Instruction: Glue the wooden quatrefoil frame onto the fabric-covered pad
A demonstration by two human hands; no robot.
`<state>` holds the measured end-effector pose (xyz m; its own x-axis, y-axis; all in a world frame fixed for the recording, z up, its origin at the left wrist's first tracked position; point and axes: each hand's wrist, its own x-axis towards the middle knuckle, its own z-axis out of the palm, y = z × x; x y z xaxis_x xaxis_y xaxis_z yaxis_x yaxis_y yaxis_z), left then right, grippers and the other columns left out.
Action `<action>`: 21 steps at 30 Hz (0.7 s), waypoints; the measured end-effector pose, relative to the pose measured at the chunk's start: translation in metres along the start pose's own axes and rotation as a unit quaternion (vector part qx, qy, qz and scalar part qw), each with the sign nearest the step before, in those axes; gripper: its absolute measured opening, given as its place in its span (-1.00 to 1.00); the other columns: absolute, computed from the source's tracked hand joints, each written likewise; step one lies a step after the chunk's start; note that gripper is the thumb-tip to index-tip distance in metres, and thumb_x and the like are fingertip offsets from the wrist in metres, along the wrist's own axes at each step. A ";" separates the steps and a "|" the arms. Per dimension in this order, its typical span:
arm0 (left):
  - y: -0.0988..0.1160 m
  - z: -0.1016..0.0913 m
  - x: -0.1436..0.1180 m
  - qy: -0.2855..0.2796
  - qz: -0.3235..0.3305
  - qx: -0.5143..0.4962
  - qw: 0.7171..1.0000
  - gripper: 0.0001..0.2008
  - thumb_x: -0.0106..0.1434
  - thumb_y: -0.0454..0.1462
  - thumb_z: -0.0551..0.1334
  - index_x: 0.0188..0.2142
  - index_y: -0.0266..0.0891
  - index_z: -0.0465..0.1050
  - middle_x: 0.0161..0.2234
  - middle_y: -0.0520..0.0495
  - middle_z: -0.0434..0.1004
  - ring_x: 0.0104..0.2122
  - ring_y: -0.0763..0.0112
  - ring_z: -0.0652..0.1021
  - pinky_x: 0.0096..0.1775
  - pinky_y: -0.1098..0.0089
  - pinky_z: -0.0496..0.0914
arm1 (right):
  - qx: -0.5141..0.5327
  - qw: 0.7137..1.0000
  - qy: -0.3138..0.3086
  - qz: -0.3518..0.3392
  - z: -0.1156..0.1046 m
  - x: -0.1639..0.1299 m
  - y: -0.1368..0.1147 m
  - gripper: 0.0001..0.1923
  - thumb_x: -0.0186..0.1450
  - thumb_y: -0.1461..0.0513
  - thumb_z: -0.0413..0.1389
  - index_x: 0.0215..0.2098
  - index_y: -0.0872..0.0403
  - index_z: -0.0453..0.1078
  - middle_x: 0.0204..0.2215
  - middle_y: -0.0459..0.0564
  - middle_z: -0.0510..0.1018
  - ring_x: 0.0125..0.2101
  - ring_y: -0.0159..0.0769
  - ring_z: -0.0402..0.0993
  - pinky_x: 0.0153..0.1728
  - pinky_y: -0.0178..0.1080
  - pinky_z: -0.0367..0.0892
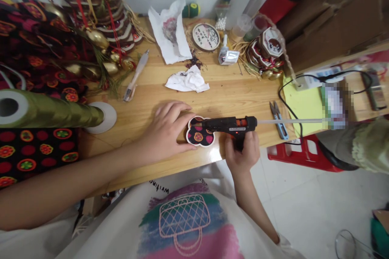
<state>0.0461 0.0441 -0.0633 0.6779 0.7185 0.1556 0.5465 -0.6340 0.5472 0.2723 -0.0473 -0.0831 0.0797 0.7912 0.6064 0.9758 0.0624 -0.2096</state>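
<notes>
**A:** Glue gun [231, 124] sits lower centre of frame, black body, orange trigger area, clear stick out the back. Right hand [241, 154] wrapped round the grip from below, fingers clamped on it. Nozzle is on the upper right edge of the fabric piece [199, 131].

**B:** Left hand?

**A:** Left hand [165, 131] presses the piece flat on the wooden table [243, 93], fingers spread a little, tips on its left and top edge. Not gripping, pinning.

**B:** Piece itself?

**A:** Lobed, flower-like outline, stiff white edge, black cloth with red and yellow roundels on top. Same print as the cloth [33, 145] at left of frame.

**B:** How far along?

**A:** My read: cloth is already on the face; edge gluing looks in progress. Can't see any glue bead, too small. Other lobes show no obvious trim yet.

**B:** Around it?

**A:** Olive satin roll [51, 110] at left, shiny, on a white core. Snips [278, 119] just right of the gun, blue handles. Crumpled white tissue [187, 81] above centre. Finished stacked ornaments [267, 52] upper right, gold bells, straw-like tassels. Round printed disc [206, 37] at top centre.
</notes>
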 end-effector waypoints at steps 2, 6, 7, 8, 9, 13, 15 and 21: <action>0.000 0.000 0.000 0.002 0.001 -0.002 1.000 -0.34 0.09 0.06 0.39 0.07 -0.27 0.39 0.07 -0.30 0.39 0.11 -0.04 0.37 0.12 -0.03 0.24 | 0.002 1.000 0.004 -0.004 0.001 0.000 0.001 -0.47 0.27 0.29 0.11 0.20 -0.01 0.22 -0.35 0.00 0.48 -0.43 -0.28 0.42 -0.44 -0.25 0.39; 0.000 0.000 -0.001 0.003 0.004 0.003 1.000 -0.33 0.09 0.06 0.39 0.06 -0.29 0.40 0.07 -0.31 0.39 0.10 -0.06 0.37 0.12 -0.05 0.24 | 0.014 1.000 0.011 -0.018 0.003 -0.001 0.003 -0.43 0.24 0.32 0.13 0.22 0.02 0.22 -0.35 0.01 0.48 -0.42 -0.29 0.41 -0.43 -0.28 0.38; 0.000 0.000 -0.001 0.005 0.006 0.004 1.000 -0.34 0.09 0.06 0.39 0.06 -0.30 0.40 0.06 -0.31 0.39 0.10 -0.06 0.37 0.12 -0.05 0.24 | 0.017 1.000 0.010 -0.020 0.003 -0.002 0.004 -0.41 0.24 0.33 0.13 0.23 0.03 0.22 -0.35 0.01 0.48 -0.42 -0.29 0.40 -0.43 -0.29 0.38; 0.000 0.001 -0.001 0.006 0.007 0.004 1.000 -0.34 0.09 0.06 0.39 0.06 -0.31 0.40 0.06 -0.32 0.39 0.10 -0.06 0.37 0.12 -0.05 0.24 | 0.019 1.000 0.012 -0.022 0.003 -0.002 0.004 -0.40 0.24 0.34 0.13 0.24 0.03 0.21 -0.35 0.01 0.48 -0.42 -0.29 0.40 -0.43 -0.29 0.37; 0.000 0.001 -0.001 0.007 0.008 0.004 1.000 -0.34 0.09 0.06 0.39 0.06 -0.31 0.41 0.06 -0.32 0.39 0.10 -0.06 0.37 0.12 -0.04 0.24 | 0.021 0.999 0.013 -0.022 0.003 -0.002 0.004 -0.40 0.24 0.34 0.13 0.24 0.03 0.21 -0.35 0.01 0.48 -0.42 -0.29 0.39 -0.43 -0.29 0.37; 0.000 0.001 -0.001 0.010 0.007 0.000 1.000 -0.33 0.09 0.05 0.39 0.06 -0.32 0.41 0.05 -0.32 0.39 0.10 -0.05 0.37 0.12 -0.01 0.24 | 0.024 0.999 0.009 -0.024 0.002 -0.002 0.005 -0.39 0.24 0.34 0.12 0.25 0.00 0.20 -0.34 0.01 0.49 -0.42 -0.28 0.39 -0.43 -0.27 0.37; 0.000 0.002 -0.001 0.012 0.008 -0.002 1.000 -0.34 0.10 0.05 0.39 0.06 -0.32 0.41 0.06 -0.32 0.38 0.10 -0.06 0.37 0.12 -0.03 0.23 | 0.024 0.999 0.009 -0.024 0.002 -0.002 0.005 -0.39 0.25 0.35 0.11 0.25 -0.01 0.19 -0.35 0.01 0.49 -0.42 -0.28 0.39 -0.43 -0.27 0.36; -0.001 0.001 -0.001 0.009 0.011 0.007 1.000 -0.34 0.11 0.07 0.37 0.07 -0.27 0.38 0.06 -0.28 0.39 0.10 -0.01 0.37 0.12 0.01 0.25 | 0.030 0.999 0.016 -0.026 0.003 -0.003 0.005 -0.35 0.23 0.37 0.12 0.28 -0.03 0.18 -0.33 0.01 0.49 -0.41 -0.27 0.39 -0.42 -0.26 0.37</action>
<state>0.0451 0.0436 -0.0652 0.6808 0.7094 0.1825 0.5388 -0.6538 0.5312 0.2766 -0.0474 -0.0879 0.0363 0.7660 0.6418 0.9648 0.1405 -0.2223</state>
